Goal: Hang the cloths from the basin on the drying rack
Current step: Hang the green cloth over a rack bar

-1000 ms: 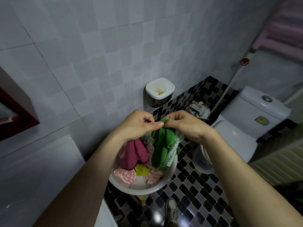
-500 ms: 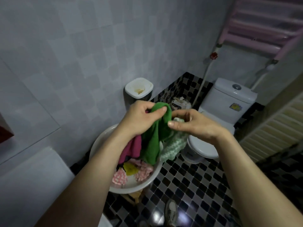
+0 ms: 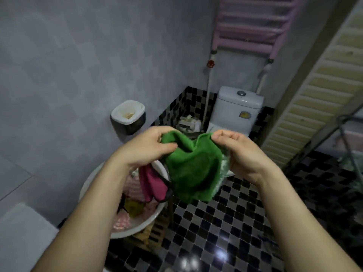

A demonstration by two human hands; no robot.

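Left grip (image 3: pixel 149 148): pinching one top corner of the green cloth (image 3: pixel 194 169), fingers curled round the edge. Right grip (image 3: pixel 241 152): pinching the opposite corner; a pale patterned cloth (image 3: pixel 225 165) is showing just behind, its holder unclear.

Green cloth: hanging spread between both grips, above and beside the basin (image 3: pixel 135 229).

Basin: holding a magenta cloth (image 3: pixel 153 183) and other pieces.

Step, as judged: opening one cloth out before hanging.

Next move: calling for lifting it to the pink drying rack (image 3: pixel 251 22) on the far wall, well apart, and draping it over a bar.
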